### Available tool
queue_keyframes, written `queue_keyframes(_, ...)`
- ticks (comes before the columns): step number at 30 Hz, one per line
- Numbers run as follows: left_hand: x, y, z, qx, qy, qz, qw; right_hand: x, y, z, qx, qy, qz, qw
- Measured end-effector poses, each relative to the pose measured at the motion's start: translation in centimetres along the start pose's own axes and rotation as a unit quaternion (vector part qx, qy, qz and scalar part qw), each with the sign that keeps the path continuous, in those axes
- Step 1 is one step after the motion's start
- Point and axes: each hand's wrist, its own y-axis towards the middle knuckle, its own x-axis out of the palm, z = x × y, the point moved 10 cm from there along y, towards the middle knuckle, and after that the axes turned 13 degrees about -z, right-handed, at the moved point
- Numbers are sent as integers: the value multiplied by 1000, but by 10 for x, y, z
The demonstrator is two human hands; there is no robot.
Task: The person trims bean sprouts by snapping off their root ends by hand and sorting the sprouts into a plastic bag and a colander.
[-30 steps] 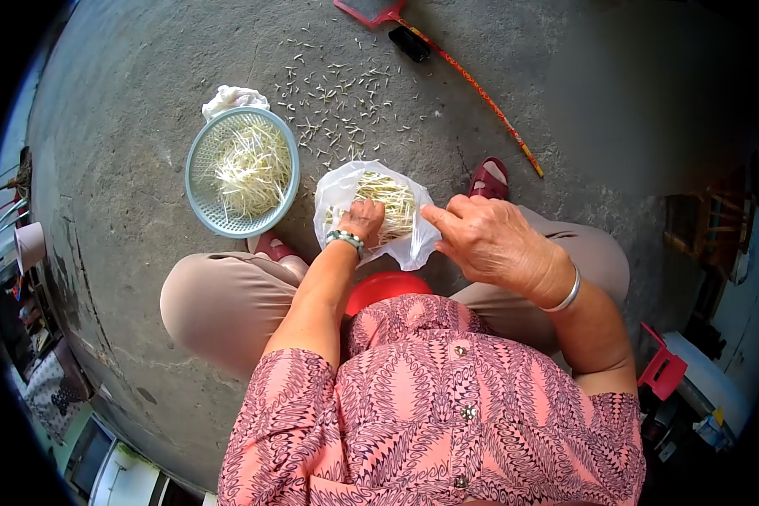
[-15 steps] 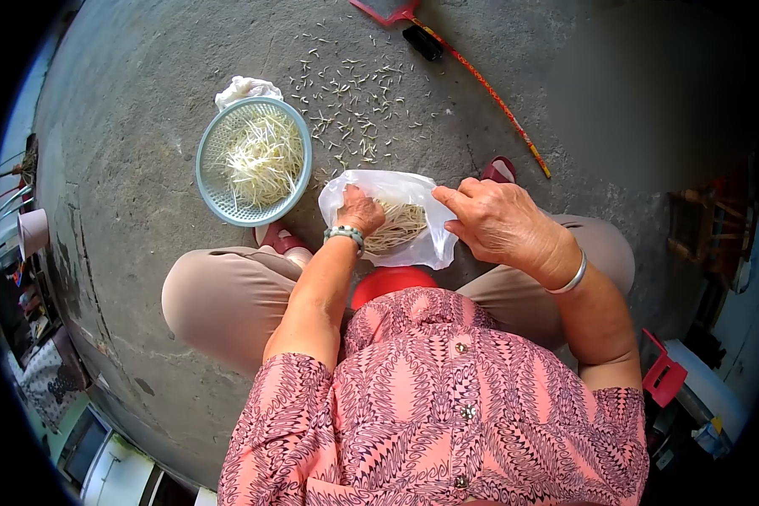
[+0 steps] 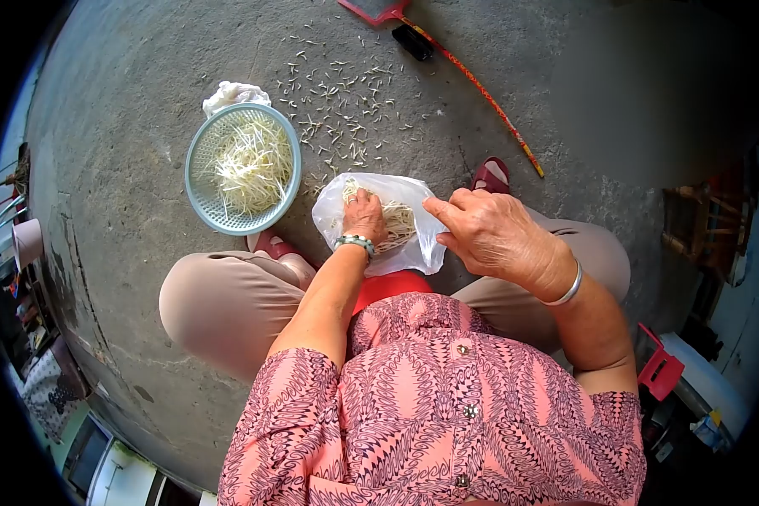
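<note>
A white plastic bag (image 3: 330, 207) lies open between my knees with bean sprouts (image 3: 398, 224) inside. My left hand (image 3: 364, 217) reaches into the bag, resting on the sprouts with its fingers somewhat apart. At the bag's right edge, my right hand (image 3: 489, 228) pinches the plastic between thumb and forefinger. To the upper left of the bag stands a light blue-grey colander (image 3: 196, 179), which holds a pile of whiter sprouts (image 3: 253, 165).
Small scraps (image 3: 346, 105) are scattered on the concrete floor beyond the bag. A crumpled white bag (image 3: 236, 93) touches the colander's far side. A red dustpan (image 3: 378, 8) and a brush with a red-yellow handle (image 3: 491, 99) lie farther off. A red stool (image 3: 662, 367) stands at right.
My left hand has opened and spread over the sprouts, where it was more curled before. My right hand keeps its pinch on the bag. The whole view has shifted slightly.
</note>
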Motion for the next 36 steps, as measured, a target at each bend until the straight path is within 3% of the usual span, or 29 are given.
queue_keyframes(8,-17,-8,0,38,-16,56,998,-4,-1,0,2,-7,11,1000)
queue_keyframes(17,-12,-13,-2,46,-184,16,982,-1,5,0,16,-14,-4,1000)
queue_keyframes(25,-17,-30,-23,-5,-202,120,972,-1,5,0,29,-13,-18,999)
queue_keyframes(28,-2,-22,-20,-56,-118,1,991,1,4,-1,14,-13,-7,1000)
queue_keyframes(36,1,-13,-18,-104,-98,-20,989,7,2,0,17,-15,-36,999)
